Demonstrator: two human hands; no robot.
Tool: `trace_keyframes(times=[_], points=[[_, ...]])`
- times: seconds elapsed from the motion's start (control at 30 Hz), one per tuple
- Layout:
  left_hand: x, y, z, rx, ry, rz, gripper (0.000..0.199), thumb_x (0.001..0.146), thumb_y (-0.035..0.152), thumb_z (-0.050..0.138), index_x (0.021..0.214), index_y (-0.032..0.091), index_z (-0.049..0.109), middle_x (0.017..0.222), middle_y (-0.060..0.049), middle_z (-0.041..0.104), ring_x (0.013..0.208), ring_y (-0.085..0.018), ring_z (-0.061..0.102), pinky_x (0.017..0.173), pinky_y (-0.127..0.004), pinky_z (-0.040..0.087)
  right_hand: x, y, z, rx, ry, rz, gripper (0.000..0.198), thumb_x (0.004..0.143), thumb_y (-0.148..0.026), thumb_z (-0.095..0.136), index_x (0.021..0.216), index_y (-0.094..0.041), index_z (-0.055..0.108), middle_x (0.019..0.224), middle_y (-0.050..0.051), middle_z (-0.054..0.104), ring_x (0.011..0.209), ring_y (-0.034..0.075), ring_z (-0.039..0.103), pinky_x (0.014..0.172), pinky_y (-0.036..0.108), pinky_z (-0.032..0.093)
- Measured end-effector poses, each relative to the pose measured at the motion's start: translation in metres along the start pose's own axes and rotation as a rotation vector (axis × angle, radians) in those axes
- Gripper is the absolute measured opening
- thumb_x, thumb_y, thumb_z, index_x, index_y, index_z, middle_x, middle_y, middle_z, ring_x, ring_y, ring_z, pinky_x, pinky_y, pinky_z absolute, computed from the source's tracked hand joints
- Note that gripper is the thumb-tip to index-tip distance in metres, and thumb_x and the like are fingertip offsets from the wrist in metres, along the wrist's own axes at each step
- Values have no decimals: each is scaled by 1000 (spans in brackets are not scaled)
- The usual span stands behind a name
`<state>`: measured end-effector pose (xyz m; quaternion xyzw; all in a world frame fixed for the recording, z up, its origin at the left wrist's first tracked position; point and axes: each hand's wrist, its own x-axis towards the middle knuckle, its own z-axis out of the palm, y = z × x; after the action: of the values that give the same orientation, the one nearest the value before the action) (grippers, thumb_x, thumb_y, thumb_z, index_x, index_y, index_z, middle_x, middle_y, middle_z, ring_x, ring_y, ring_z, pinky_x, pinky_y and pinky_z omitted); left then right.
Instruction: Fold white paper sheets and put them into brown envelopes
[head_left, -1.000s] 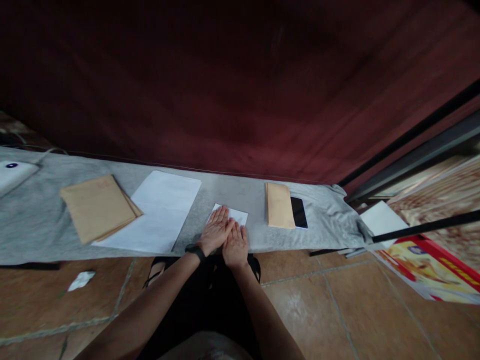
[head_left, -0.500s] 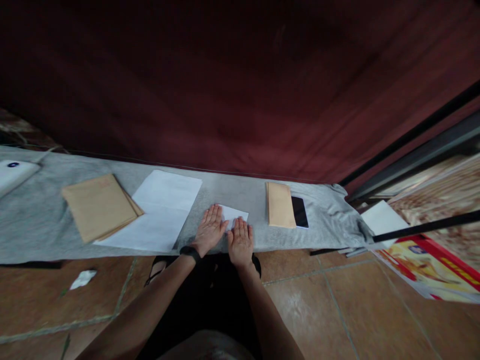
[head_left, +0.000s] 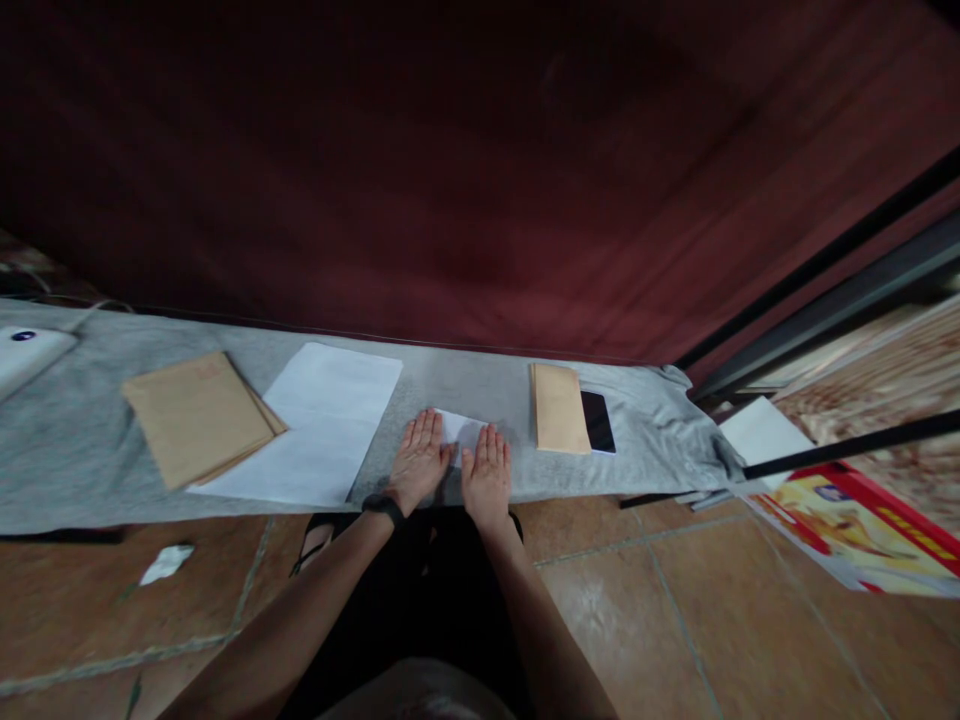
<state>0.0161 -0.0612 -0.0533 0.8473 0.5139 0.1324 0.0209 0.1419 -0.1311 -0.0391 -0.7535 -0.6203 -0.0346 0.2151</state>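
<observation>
Dark red cloth (head_left: pixel 480 200) hangs behind a long, narrow table (head_left: pixel 480 375) draped in grey fabric as you work at the middle of its near edge. Your left hand (head_left: pixel 418 462), palm down and fingers straight, lies over the left side of a small white paper (head_left: pixel 461 430), while your right hand (head_left: pixel 487 482), likewise flat with fingers extended, rests at the paper's right side. Neither hand grips anything; how firmly they press cannot be told. The small paper lies flat between them, near the table's near edge, its far edge in plain sight and its sides partly hidden. A dark band (head_left: pixel 384 508) circles your left wrist. Toward the table's left end, a large white sheet (head_left: pixel 330 420) reaches to the near edge, partly covered by a pile of brown envelopes (head_left: pixel 196 420). At the left end itself sits a white device (head_left: pixel 30 358), cut off by the frame. On your right, well apart from the small paper, tan envelopes (head_left: pixel 561 408) overlap a dark-screened phone (head_left: pixel 599 422). Below the near edge, a white scrap (head_left: pixel 166 564) lies on the tiled floor (head_left: pixel 615 610), and a red-and-yellow box (head_left: pixel 855 525) shows beyond the right end.
</observation>
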Motion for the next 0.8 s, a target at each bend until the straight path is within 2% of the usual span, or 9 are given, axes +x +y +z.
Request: trace_keyframes(times=[0.1,0.27,0.43,0.63,0.8], points=[[-1,-4,3,7,-17,18,62,94,24,33,150,-2,33,160,-22,32,152,-28,21,124,-46,20,11,-17,6,95,-62,-90,55,107,-38,30,151,-5,39,156,17,38,148,25,32,121,45,28],[-2,-9,5,9,-39,48,62,92,18,32,151,0,34,160,-20,32,153,-27,19,124,-47,20,21,-32,27,151,-156,-94,52,107,-37,27,148,-9,45,153,14,45,145,23,37,122,42,26],[-1,-6,3,15,-42,31,60,94,18,29,151,0,34,161,-20,31,152,-28,19,124,-46,20,24,-24,34,121,-158,-92,52,107,-38,29,147,-9,47,152,15,46,145,23,37,122,42,24],[0,-1,-1,13,-36,15,57,97,23,31,151,6,36,161,-20,30,151,-29,23,123,-48,20,24,-9,29,55,-123,-91,54,107,-38,29,148,-6,44,154,17,42,145,25,37,120,44,26],[0,0,-1,6,-18,1,60,97,30,35,152,6,35,161,-20,28,151,-30,24,123,-49,20,22,-1,26,14,-103,-91,55,106,-38,31,149,-4,41,155,19,40,146,26,35,119,45,27]])
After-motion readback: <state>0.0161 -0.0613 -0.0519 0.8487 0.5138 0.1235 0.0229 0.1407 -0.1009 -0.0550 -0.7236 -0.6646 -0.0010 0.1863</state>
